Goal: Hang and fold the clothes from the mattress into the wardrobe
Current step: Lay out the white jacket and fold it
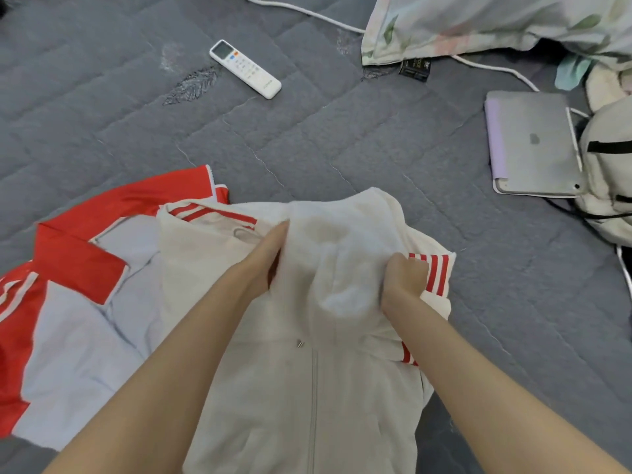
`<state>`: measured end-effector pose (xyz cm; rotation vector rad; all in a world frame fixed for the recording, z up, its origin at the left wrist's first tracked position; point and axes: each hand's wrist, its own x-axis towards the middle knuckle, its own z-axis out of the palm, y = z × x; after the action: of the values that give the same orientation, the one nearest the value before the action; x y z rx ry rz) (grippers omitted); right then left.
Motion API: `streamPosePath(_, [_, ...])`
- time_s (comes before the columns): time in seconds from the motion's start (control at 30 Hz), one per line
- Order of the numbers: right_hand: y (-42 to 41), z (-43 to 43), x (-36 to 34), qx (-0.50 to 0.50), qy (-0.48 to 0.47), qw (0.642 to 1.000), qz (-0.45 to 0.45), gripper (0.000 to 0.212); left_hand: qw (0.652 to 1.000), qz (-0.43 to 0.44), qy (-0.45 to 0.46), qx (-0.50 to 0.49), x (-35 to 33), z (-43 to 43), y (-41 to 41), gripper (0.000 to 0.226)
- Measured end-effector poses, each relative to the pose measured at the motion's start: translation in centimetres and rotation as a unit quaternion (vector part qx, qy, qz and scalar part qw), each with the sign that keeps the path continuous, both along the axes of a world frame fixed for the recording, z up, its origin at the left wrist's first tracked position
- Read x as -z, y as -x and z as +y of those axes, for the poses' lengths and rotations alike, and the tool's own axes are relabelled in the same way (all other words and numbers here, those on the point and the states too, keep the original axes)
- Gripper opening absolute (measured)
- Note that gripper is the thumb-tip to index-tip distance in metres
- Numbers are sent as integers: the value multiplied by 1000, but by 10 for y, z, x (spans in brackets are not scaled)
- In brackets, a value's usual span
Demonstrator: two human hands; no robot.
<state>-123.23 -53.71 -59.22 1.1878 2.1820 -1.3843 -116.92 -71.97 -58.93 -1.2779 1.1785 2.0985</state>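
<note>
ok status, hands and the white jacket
Left hand and right hand both grip white jacket near collar. Jacket partly over red jersey on mattress. Remote, tablet lie apart.

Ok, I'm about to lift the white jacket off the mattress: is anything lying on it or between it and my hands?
Nothing visible. The left hand and right hand grip the white jacket near its collar, and it lies over the red jersey, not under it. The wardrobe is out of view.

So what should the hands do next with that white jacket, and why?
Probably lift the white jacket off the mattress: the left hand and right hand both have a grip near its collar, and it overlaps the red shirt, so raising it should separate them.
</note>
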Motion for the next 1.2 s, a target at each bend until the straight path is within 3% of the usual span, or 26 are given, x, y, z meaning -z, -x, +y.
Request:
streamPosePath(0.1, [-3,7,3,-83,15,996,0,36,996,-31,-2,88,0,3,0,38])
streamPosePath(0.2, [3,5,4,-143,31,989,-4,35,993,-21,113,34,-1,6,4,17])
streamPosePath(0.27, [7,3,2,-175,36,983,-32,24,981,-9,193,1,-2,3,5,20])
streamPosePath(0.33, [8,2,0,-187,48,981,-19,23,976,5,216,-31,-4,-5,5,21])
streamPosePath(0.47, [1,-2,-5,-210,80,973,53,20,976,-25,211,51,-13,-12,2,16])
streamPosePath(0.53, [-4,-3,-7,-202,100,972,62,18,976,-50,196,80,-13,-3,2,28])
streamPosePath(0.67, [-9,0,-8,-185,105,975,66,22,991,-94,94,4,-7,12,12,56])
streamPosePath(0.8, [-12,4,-7,-201,94,972,71,24,982,-120,122,75,-2,25,15,40])
streamPosePath(1.0, [-14,8,-8,-176,93,976,83,18,981,-56,157,-98,-1,11,2,17])
streamPosePath(1.1, [-10,9,-10,-133,98,983,85,15,965,-4,230,-129,-5,-13,-3,18])
streamPosePath(1.2, [-6,8,-13,-99,125,984,82,17,959,13,240,-152,-5,-30,-4,22])
